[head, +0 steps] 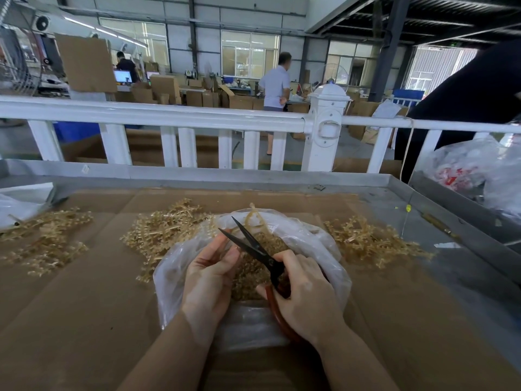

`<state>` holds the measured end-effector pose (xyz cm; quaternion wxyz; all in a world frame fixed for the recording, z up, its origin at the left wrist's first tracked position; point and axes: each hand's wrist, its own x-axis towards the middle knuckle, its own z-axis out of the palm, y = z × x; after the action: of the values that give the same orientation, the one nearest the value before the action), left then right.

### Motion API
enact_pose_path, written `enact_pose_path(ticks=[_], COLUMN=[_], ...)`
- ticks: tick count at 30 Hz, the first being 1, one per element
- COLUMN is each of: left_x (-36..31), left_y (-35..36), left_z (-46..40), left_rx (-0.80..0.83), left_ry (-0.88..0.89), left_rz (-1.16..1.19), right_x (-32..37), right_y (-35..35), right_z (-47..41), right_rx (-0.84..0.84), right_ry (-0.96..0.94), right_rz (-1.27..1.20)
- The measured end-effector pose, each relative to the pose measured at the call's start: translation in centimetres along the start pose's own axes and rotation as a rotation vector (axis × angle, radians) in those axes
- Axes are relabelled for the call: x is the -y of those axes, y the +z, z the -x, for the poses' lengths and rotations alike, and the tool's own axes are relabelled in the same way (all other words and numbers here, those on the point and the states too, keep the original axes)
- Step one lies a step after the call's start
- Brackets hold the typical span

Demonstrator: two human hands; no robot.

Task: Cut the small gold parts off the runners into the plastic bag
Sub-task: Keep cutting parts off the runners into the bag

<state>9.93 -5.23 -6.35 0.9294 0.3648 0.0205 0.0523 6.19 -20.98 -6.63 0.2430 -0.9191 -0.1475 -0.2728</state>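
A clear plastic bag (318, 244) lies open on the cardboard-covered table, with a heap of small gold parts (253, 272) inside. My right hand (306, 292) grips the red handles of black-bladed scissors (248, 244), whose blades stand open over the bag. My left hand (210, 275) holds a gold runner (255, 217) at the blades; the runner's bare stem curves up past the bag's far rim. My fingers hide the part of the runner in my grip.
Piles of gold runners lie left (45, 241), centre (166, 230) and right (369, 241) of the bag. A metal rim (214, 173) and a white railing (169, 114) border the table's far side. More plastic bags (476, 170) sit at the right. A person in dark clothing (465, 88) stands behind them.
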Motion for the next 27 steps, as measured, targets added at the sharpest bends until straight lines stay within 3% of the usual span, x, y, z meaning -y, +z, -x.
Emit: enact_pose_path(ticks=[27], left_x=[-0.77], left_y=[0.45], left_z=[0.32], left_rx=[-0.07], left_ry=[-0.035], left_rz=[0.096], right_x=[0.43], right_y=[-0.39], right_z=[-0.12], right_rx=[0.065], right_ry=[-0.076], right_rz=[-0.01])
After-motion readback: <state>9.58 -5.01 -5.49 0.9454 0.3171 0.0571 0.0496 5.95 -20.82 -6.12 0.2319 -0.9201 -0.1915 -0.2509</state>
